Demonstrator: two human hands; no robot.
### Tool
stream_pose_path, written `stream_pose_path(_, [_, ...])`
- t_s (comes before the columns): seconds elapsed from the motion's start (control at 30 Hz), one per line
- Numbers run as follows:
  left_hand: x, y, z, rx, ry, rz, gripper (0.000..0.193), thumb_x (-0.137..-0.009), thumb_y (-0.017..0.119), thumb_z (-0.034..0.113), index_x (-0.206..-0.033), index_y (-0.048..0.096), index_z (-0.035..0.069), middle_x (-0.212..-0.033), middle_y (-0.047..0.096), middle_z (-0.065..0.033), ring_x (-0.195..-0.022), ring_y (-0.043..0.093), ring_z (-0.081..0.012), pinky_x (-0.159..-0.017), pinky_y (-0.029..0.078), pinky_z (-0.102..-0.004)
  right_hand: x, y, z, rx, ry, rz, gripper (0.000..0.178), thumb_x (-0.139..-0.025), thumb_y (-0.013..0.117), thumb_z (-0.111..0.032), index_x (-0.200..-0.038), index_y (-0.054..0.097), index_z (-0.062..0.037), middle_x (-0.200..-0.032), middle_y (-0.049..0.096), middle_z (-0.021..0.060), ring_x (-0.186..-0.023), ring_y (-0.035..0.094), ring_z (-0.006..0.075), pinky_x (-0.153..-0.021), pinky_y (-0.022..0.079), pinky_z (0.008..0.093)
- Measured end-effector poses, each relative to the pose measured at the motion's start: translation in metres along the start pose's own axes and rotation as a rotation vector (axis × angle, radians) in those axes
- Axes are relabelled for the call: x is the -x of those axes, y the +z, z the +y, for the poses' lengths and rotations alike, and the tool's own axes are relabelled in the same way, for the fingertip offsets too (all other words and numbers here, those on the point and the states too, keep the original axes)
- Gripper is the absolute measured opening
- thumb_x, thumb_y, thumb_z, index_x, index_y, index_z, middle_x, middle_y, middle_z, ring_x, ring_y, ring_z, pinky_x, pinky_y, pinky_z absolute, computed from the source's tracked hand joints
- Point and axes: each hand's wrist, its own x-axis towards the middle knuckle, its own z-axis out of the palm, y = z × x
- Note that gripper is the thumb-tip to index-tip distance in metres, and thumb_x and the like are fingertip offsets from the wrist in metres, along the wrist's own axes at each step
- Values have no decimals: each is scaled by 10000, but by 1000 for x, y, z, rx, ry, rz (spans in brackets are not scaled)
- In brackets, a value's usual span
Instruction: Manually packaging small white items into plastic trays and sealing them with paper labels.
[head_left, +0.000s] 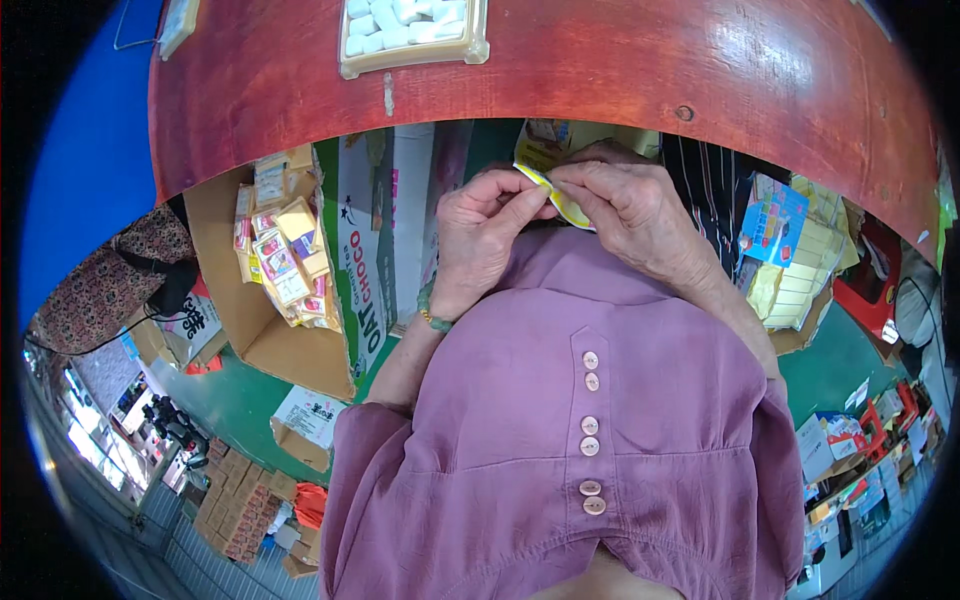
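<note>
Mauve cloth of a button-front blouse (510, 400) is filling the space closest to the camera, covering the person's own torso. Beyond it, the left hand (485, 230) and the right hand (640, 215) are meeting near the curved edge of a red wooden table (600, 85), with a small yellow-and-white wrapper (571, 209) sitting between them. Left thumb and index finger are pinching its upper-left end; right thumb and forefinger are closing narrowly beside them, the other right fingers curling inward. Whether the wrapper is sealed or torn, I cannot tell.

Judging by the pose, the person is working the wrapper's edge with the fingertips. Any next move is probably calling for both pinches to stay firm and close, since such thin film is likely bending and slipping easily.

On the table, a cream tray (420, 65) is holding white pieces. To the left, an open cardboard box (215, 250) is holding small wrapped packets (284, 262).
</note>
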Motion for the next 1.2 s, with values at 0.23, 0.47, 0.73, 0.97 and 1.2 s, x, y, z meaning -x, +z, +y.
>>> stream_pose_path(0.23, [0,1,2,51,-18,-9,75,-880,590,-22,-943,623,-46,-905,654,-102,-811,660,-153,-748,556,-247,1,0,-2,-51,62,49,165,-813,634,-13,-974,653,16,-832,659,138,-752,662,263,-671,526,323])
stream_pose_path(0.47, [3,1,4,146,-119,-20,82,-892,590,8,-949,625,-38,-898,662,-105,-795,662,-145,-729,558,-243,0,-5,-3,-89,16,8,186,-773,685,-29,-951,664,19,-811,650,122,-807,649,225,-683,516,312])
stream_pose_path(0.73, [6,2,12,104,-161,-70,88,-888,597,15,-941,633,-47,-890,669,-111,-793,670,-148,-734,558,-243,3,-8,-4,-85,-11,3,147,-749,695,-15,-891,681,19,-832,674,117,-804,655,234,-684,527,313])
stream_pose_path(0.97, [9,4,16,57,-163,-55,77,-878,594,-10,-920,646,-48,-878,676,-110,-789,669,-142,-727,552,-231,5,-8,-9,-25,-32,18,131,-757,674,7,-888,678,15,-831,668,125,-789,661,250,-678,538,322])
stream_pose_path(1.2, [7,12,18,-52,-119,-30,72,-858,590,-55,-891,654,-58,-864,671,-103,-791,662,-135,-731,558,-238,7,-13,-10,47,-17,-55,119,-777,647,16,-894,668,24,-827,660,135,-773,661,273,-671,533,320])
